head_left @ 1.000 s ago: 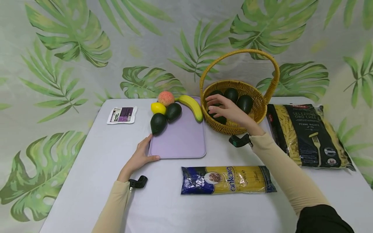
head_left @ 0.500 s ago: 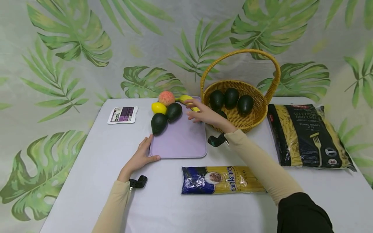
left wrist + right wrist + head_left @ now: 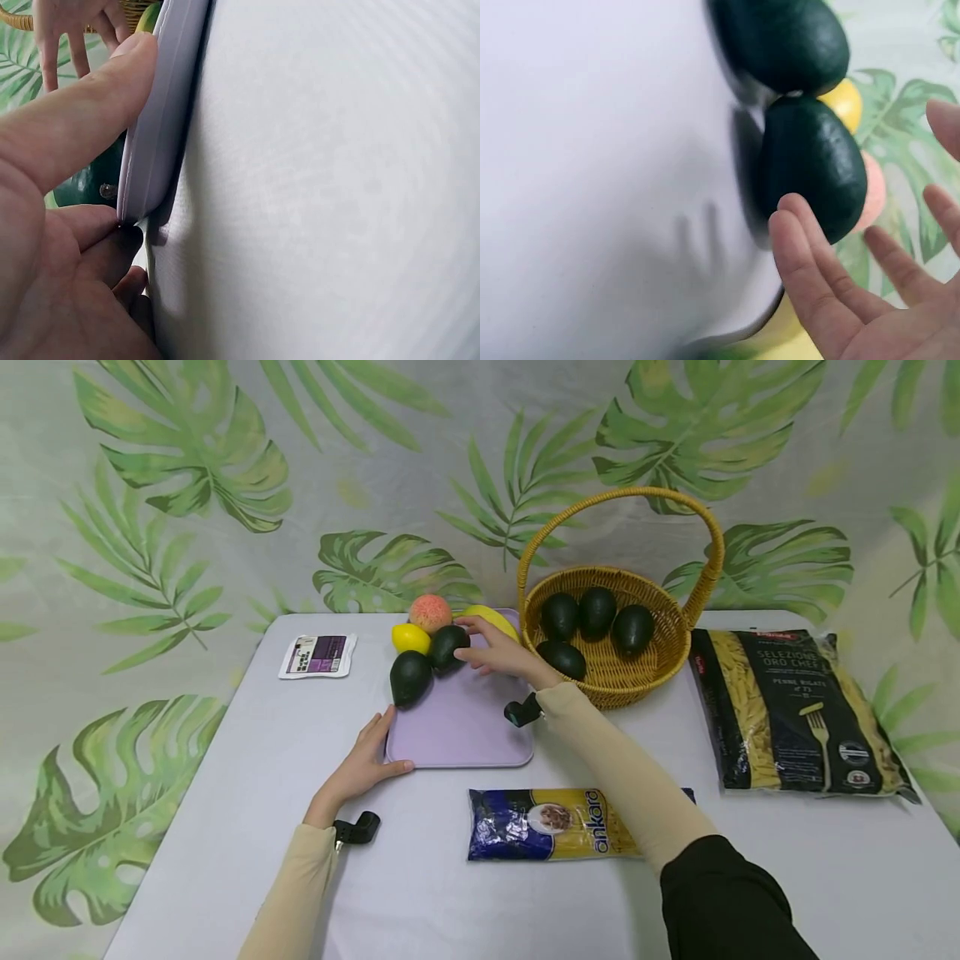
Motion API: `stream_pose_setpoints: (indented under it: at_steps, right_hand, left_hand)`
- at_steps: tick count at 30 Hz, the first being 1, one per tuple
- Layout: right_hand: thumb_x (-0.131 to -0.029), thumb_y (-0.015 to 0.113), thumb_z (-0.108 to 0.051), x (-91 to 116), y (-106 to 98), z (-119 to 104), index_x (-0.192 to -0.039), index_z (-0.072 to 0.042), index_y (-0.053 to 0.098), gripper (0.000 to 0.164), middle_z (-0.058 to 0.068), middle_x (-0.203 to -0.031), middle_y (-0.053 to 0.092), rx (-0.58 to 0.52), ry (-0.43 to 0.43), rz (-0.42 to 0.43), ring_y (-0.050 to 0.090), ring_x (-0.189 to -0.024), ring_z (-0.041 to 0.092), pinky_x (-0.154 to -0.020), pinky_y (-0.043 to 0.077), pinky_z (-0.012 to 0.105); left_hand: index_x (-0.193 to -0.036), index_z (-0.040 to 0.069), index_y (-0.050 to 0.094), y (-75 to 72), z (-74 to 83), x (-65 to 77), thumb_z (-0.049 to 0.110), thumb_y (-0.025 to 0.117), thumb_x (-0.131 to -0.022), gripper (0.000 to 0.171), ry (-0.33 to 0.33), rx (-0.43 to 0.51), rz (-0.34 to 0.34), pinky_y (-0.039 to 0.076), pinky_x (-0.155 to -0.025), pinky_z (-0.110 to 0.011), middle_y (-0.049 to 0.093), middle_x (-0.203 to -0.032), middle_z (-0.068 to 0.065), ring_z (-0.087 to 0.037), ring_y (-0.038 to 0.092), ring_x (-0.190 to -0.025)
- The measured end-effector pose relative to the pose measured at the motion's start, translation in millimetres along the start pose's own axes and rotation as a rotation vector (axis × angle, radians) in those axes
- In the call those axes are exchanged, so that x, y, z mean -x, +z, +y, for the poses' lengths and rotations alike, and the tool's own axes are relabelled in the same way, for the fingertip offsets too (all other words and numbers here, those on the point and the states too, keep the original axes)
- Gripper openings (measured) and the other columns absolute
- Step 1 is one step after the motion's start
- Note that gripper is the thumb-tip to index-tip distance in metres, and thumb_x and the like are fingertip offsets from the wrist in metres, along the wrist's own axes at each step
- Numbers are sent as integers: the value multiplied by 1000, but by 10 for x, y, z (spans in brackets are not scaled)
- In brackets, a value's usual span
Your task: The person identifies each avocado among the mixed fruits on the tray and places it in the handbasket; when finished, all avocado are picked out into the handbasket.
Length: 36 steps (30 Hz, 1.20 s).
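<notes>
My left hand [image 3: 365,758] rests at the near-left corner of a lilac tray [image 3: 465,735]. In the left wrist view its thumb lies along one edge of the tray, and its fingertips touch the side by the corner. My right hand [image 3: 501,652] hovers over the tray with fingers spread, at the right side of a dark green avocado [image 3: 444,649]. The right wrist view shows the fingertips overlapping that avocado. Touching it on the left is a second avocado [image 3: 410,678]. A yellow lemon [image 3: 411,639] and a peach [image 3: 431,612] sit behind. The banana [image 3: 491,620] is partly hidden by my right hand.
A wicker basket [image 3: 628,692] with a tall handle holds several avocados right of the tray. A spaghetti pack [image 3: 555,824] lies in front, partly under my right forearm. A penne bag [image 3: 798,714] lies far right, a small white-and-purple packet [image 3: 318,657] left.
My right hand has moved left from above the basket, across the banana, to the avocado on the tray. My left hand has stayed at the tray's corner.
</notes>
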State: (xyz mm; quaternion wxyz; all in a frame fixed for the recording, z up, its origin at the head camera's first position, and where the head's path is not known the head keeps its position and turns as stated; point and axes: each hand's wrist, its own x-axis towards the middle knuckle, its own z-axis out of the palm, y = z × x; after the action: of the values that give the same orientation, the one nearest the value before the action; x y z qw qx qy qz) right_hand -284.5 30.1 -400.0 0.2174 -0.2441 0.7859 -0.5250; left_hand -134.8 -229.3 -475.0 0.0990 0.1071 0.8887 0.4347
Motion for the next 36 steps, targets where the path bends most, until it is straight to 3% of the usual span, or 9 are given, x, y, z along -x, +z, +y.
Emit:
stream_pose_setpoints:
  at_steps: [7,10,21,23,30,36]
  right_hand:
    - [-95,60,-19,-135,90,43,-148,-8,32,61,23,-148,24,93,-37,67,57,-90,48,-75,52,52]
    - [-95,61,-23,-190,141,58,-148,-12,33,62,24,-148,20,108,4,93,56,-78,50,-73,51,53]
    - [-93,64,-31,-365,316,132,-149,-24,35,63,21,-151,21,126,178,204,59,-76,34,-69,55,39]
    - [-92,65,-28,-377,336,138,-146,-22,39,60,20,-149,26,126,171,223,59,-80,31,-68,54,37]
    - [-88,70,-16,-368,327,126,-134,-15,52,49,11,-140,43,128,90,276,46,-118,24,-74,54,33]
    - [-89,68,-10,-234,180,-25,-136,-9,50,50,11,-142,42,18,12,161,44,-121,26,-79,53,47]
  left_hand:
    - [-152,-2,9,3,-8,4,24,74,-85,97,-3,-6,-2,2,-111,-58,9,-157,-20,-38,-1,-143]
    - [-152,-2,10,0,-15,9,24,74,-85,97,-6,-5,0,2,-111,-58,9,-157,-20,-38,-1,-143]
    - [-152,-1,11,-5,-16,15,23,74,-84,96,-1,10,1,3,-111,-59,10,-157,-20,-38,-1,-143]
    - [-152,-1,11,-4,-10,14,23,75,-84,96,-2,10,2,3,-111,-59,10,-157,-20,-38,-1,-143]
    - [-152,-1,11,0,-6,7,24,75,-84,96,-2,5,3,3,-111,-58,10,-157,-19,-38,0,-143]
    - [-152,-1,10,2,-2,5,24,74,-84,96,-4,2,3,3,-111,-58,10,-157,-19,-38,-1,-143]
